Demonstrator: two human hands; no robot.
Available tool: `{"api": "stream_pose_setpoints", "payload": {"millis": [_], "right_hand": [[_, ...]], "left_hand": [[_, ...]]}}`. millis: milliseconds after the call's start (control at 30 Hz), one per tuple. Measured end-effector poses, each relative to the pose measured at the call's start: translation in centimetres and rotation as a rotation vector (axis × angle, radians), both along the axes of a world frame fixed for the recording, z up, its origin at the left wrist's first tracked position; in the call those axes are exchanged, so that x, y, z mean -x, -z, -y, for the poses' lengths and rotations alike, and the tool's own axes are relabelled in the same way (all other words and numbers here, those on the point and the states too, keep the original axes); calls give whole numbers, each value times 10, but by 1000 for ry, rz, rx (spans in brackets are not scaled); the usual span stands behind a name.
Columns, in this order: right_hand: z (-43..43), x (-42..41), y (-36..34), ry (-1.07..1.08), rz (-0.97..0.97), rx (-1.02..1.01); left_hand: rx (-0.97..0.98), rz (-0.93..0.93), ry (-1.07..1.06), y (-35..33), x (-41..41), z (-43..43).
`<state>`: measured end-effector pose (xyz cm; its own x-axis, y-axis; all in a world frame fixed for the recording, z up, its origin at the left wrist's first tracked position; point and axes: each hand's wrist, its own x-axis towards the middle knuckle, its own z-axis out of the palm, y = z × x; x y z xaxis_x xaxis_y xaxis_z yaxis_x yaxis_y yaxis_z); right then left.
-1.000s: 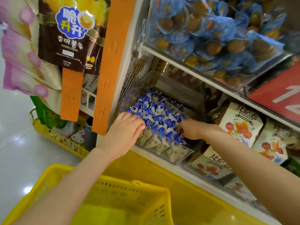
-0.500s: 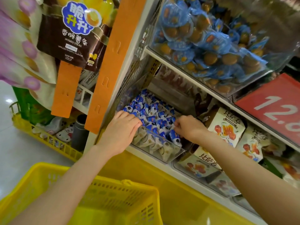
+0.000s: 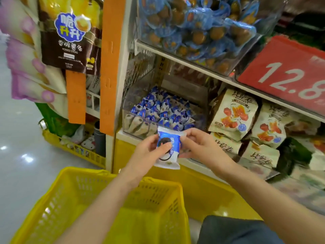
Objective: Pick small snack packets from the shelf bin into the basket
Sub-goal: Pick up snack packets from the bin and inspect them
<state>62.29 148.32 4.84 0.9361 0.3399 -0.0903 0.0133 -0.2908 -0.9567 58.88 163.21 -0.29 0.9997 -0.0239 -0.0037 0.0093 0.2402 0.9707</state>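
Orange strip (image 3: 112, 67) is seen upright along the shelf post, just left of the shelf bin (image 3: 129, 103). A brown potato-stick bag (image 3: 70, 36) is hung left of the strip, with pink-patterned bags (image 3: 26, 67) beside it. A red price sign (image 3: 288, 74) is fixed at the upper shelf edge on the right. Cream bags (image 3: 232, 113) are stacked right of the bin. A low yellow rack (image 3: 75, 150) is set on the floor at left.

The bin's front wall is partly covered by the hands and the held packet. The basket (image 3: 88, 170) is crossed by the left forearm.

The clear shelf bin is filled with small blue-and-white packets (image 3: 163, 110). An upper clear bin (image 3: 242, 55) is packed with blue-wrapped brown snacks. Inside of the yellow basket: contents cannot be told, blurred.

One snack packet (image 3: 169, 148), blue and white, is held upright between both hands, just in front of the bin and above the basket's far rim. Left hand (image 3: 149, 152) is clamped on its left side, thumb laid over the front. Right hand (image 3: 198, 147) is pinched on its upper right edge. The hands are kept close together, joined by the packet.
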Motion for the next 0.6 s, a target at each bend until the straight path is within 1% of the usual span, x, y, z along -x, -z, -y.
{"api": "stream_pose_setpoints", "payload": {"millis": [67, 133, 200, 267, 333, 433, 500, 600], "right_hand": [[-2, 3, 10, -86, -37, 39], [-7, 2, 19, -154, 8, 147], [-18, -1, 29, -164, 59, 218], [-32, -7, 40, -144, 100, 249], [-46, -11, 49, -110, 103, 221], [-61, -14, 62, -66, 33, 88], [-65, -13, 69, -64, -7, 18], [-61, -9, 78, -105, 4, 4]], "left_hand": [[-93, 37, 17, 7, 6, -8], [-210, 48, 78, 15, 8, -23], [-314, 33, 125, 23, 4, -39], [-361, 20, 154, 30, -1, -57], [-394, 23, 155, 33, -6, -72], [-448, 19, 134, 40, -10, -87], [-441, -7, 125, 44, -9, -91], [-428, -36, 121, 50, -2, -83]]}}
